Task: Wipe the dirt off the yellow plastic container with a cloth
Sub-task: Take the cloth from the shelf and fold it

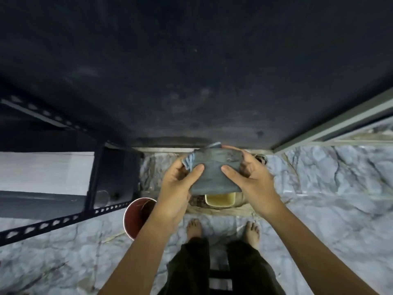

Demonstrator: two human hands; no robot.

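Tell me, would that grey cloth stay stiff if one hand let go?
Probably not. The cloth sags between the left hand and right hand, its lower edge hanging loose, so it looks floppy. It also seems light, as fingertips alone hold it.

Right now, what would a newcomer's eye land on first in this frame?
Both hands, left hand and right hand, hold a grey-blue cloth stretched between them at the centre. Just below the cloth, a yellow plastic container sits open on the floor ahead of the person's bare feet. A red bucket stands to its left, beside a dark perforated metal frame.
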